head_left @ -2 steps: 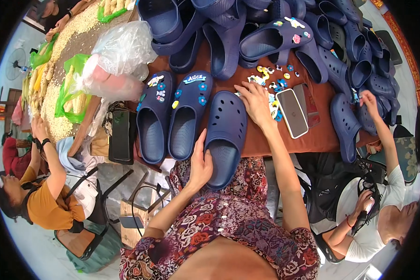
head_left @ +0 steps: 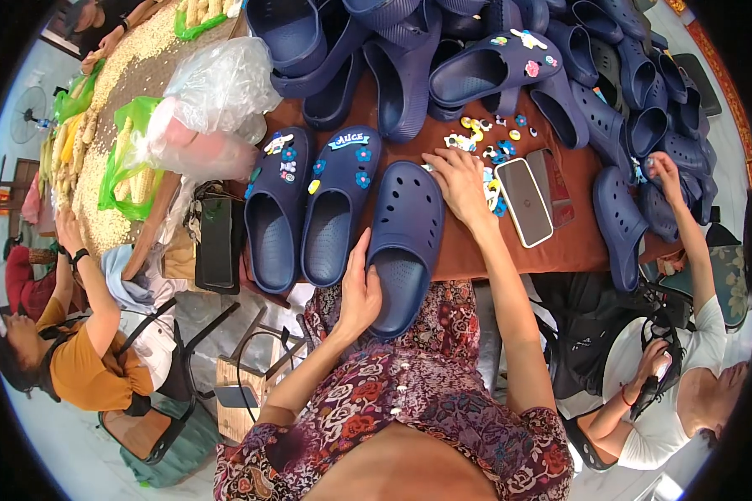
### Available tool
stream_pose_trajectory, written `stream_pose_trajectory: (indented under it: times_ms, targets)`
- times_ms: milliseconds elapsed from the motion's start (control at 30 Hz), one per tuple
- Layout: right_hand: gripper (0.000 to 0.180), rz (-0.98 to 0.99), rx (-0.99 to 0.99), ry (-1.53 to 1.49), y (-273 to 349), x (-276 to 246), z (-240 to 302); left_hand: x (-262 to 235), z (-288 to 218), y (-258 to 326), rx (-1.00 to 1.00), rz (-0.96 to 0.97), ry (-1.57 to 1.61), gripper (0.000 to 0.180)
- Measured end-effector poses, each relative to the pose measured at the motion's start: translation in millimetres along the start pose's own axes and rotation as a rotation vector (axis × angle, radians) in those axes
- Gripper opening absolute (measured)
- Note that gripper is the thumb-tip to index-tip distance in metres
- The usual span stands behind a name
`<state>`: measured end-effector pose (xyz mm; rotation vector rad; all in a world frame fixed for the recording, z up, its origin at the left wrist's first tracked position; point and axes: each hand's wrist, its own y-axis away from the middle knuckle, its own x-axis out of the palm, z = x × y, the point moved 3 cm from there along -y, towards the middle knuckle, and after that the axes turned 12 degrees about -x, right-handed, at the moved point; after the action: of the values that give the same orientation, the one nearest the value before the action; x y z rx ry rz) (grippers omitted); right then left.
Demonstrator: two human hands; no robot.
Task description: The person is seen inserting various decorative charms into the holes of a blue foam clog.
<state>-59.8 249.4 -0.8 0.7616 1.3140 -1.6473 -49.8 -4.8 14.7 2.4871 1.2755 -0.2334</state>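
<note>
A plain navy clog [head_left: 398,213] with holes over its toe lies at the table's front edge, its heel toward me. My left hand [head_left: 362,288] grips its left side near the heel, thumb at the opening. Just right of its toe, my right hand [head_left: 457,179] has its fingers bent and drawn together. A small pale bit shows at its fingertips, too small to name. Loose colourful shoe charms [head_left: 503,152] lie beyond and beside this hand, some partly hidden by it. Left of the clog stand two decorated navy clogs [head_left: 340,209] with flower charms.
More navy clogs [head_left: 401,79] are heaped at the back and right. A white-framed phone [head_left: 524,203] lies right of my right hand. A plastic bag [head_left: 217,92] and a black phone [head_left: 217,242] are at left. Co-workers sit on both sides; one reaches a hand [head_left: 665,177] toward the right heap.
My right hand has shifted very slightly beside the clog's toe. The right co-worker's hand has turned and moved a little. My left hand keeps its grip.
</note>
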Motion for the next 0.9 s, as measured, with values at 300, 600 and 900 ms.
stream_pose_trajectory:
  times_ms: [300,600,900]
  targets:
    - [0.030,-0.044,0.092,0.021,11,-6,-8,-1,-22,-6,0.127,-0.081,-0.135,0.058]
    - [0.024,-0.178,0.182,-0.127,20,-21,-7,20,-26,15,0.274,-0.009,0.038,0.030]
    - [0.017,-0.294,0.355,-0.644,13,-30,-5,58,14,-37,-0.595,0.226,1.181,0.029]
